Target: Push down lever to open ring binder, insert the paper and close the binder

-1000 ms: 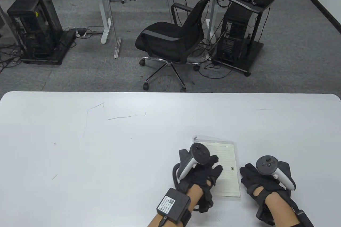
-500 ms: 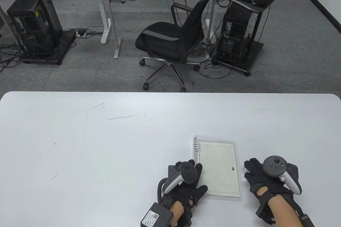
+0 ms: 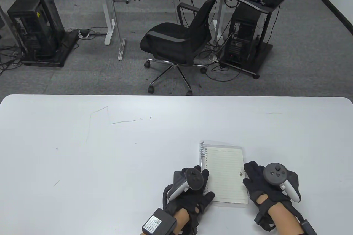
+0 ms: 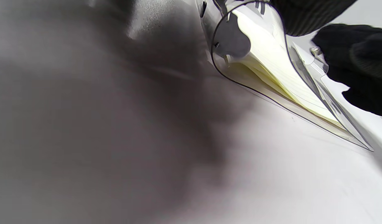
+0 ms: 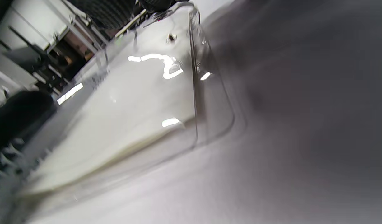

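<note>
A small ring binder [image 3: 224, 174] with a clear plastic cover and cream lined pages lay closed near the front edge of a wide white table [image 3: 110, 149], right of its middle. Every place below is given from that binder.

Nearest the viewer, at the binder's near left corner, rested the left hand [image 3: 190, 191] in a black sensor glove, a white and grey tracker strapped to its back. Its fingers lay spread and fairly straight, the tips at the spine with its metal rings [image 3: 203, 152]; whether they pressed the cover could not be told. On the binder's right edge lay the right hand [image 3: 264, 185], gloved and fitted the same way, its fingers [image 3: 249, 171] loosely spread and reaching onto the cover beside a small metal snap button [image 3: 240, 174]. It pinched nothing that could be seen.

In the left wrist view the transparent cover [image 4: 272, 71] bowed up above the stack of yellowish paper [image 4: 281, 74], so it probably handles as thin, springy and slick, and the whole binder as light enough to slide on the smooth table. A sound hold would likely be one flat hand pinning the spine side while the other lifts the free right edge near the snap. No lever was visible.

Beyond the binder, past the table's far edge, stood a black swivel office chair [image 3: 176, 42] on grey carpet, with a black computer tower on a cart [image 3: 245, 39] to its right.
</note>
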A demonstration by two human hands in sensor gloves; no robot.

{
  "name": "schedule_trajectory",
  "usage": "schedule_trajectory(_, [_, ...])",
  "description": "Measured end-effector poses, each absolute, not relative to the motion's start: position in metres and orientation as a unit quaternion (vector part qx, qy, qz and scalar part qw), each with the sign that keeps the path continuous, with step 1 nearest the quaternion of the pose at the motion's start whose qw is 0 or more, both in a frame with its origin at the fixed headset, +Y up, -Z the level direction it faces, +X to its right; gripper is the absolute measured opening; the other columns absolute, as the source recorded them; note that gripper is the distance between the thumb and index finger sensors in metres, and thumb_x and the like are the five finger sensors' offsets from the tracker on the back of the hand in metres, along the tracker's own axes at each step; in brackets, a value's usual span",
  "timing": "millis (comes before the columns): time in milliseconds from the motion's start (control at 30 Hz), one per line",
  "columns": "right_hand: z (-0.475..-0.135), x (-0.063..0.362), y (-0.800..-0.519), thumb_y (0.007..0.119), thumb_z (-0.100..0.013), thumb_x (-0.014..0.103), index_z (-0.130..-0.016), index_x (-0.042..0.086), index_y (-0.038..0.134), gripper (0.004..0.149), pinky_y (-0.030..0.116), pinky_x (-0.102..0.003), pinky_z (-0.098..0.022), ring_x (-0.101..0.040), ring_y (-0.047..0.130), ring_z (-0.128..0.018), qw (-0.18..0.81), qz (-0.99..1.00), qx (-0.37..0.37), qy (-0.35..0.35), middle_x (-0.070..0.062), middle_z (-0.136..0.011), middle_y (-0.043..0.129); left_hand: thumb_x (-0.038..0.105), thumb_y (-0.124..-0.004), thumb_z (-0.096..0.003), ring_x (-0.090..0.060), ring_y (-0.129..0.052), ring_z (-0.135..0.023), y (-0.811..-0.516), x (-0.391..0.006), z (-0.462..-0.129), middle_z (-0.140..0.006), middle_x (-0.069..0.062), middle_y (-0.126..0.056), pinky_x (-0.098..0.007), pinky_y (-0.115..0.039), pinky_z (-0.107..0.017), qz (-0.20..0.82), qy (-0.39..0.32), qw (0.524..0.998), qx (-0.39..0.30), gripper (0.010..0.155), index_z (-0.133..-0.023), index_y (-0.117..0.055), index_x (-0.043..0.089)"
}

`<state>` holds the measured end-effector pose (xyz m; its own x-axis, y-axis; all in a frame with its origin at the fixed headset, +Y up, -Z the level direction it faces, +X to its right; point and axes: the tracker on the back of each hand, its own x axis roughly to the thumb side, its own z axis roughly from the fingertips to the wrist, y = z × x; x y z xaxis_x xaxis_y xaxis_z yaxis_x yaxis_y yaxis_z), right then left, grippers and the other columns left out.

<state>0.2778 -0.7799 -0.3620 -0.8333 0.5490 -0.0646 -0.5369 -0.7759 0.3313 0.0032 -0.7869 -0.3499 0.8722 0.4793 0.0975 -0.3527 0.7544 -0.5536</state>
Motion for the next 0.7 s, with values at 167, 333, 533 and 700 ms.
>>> schedule_trajectory(167, [-0.364, 0.268, -0.787, 0.065, -0.053, 0.038, -0.109, 0.025, 0.038, 0.064, 0.022, -0.062, -0.068, -0.035, 0.013, -0.103, 0.246, 0.953, 0.003, 0.178, -0.002, -0.119, 0.019, 0.067, -0.063, -0.0465, -0.035, 0.010, -0.105, -0.787, 0.004, -0.350, -0.113, 0.014, 0.010, -0.060, -0.008, -0.070, 0.223, -0.120, 0.928, -0.272, 0.080, -0.103, -0.009, 0.048])
schedule_trajectory(333, [-0.365, 0.264, -0.784, 0.066, -0.052, 0.036, -0.108, 0.025, 0.043, 0.061, 0.028, -0.063, -0.068, -0.035, 0.021, -0.104, 0.202, 0.964, -0.014, 0.169, -0.002, -0.118, 0.025, 0.067, -0.062, -0.0465, -0.036, 0.009, -0.105, -0.787, 0.005, -0.350, -0.113, 0.013, 0.010, -0.060, -0.008, -0.071, 0.218, -0.120, 0.930, -0.270, 0.080, -0.103, -0.009, 0.048])
schedule_trajectory(533, [-0.367, 0.250, -0.778, 0.068, -0.051, 0.035, -0.107, 0.022, 0.045, 0.061, 0.033, -0.064, -0.068, -0.037, 0.026, -0.105, 0.137, 0.977, -0.021, 0.163, -0.005, -0.118, 0.030, 0.067, -0.064, -0.0462, -0.035, 0.010, -0.105, -0.786, 0.003, -0.352, -0.113, 0.014, 0.009, -0.060, -0.008, -0.070, 0.230, -0.121, 0.925, -0.276, 0.080, -0.103, -0.011, 0.048])
schedule_trajectory(700, [-0.370, 0.263, -0.777, 0.068, -0.051, 0.036, -0.108, 0.023, 0.051, 0.060, 0.038, -0.065, -0.069, -0.037, 0.030, -0.106, 0.196, 0.968, -0.016, 0.158, -0.004, -0.120, 0.037, 0.062, -0.076, -0.0443, -0.034, 0.002, -0.108, -0.734, -0.022, -0.362, -0.118, 0.014, -0.007, -0.061, -0.012, -0.073, 0.270, -0.122, 0.923, -0.244, 0.078, -0.106, -0.030, 0.045])
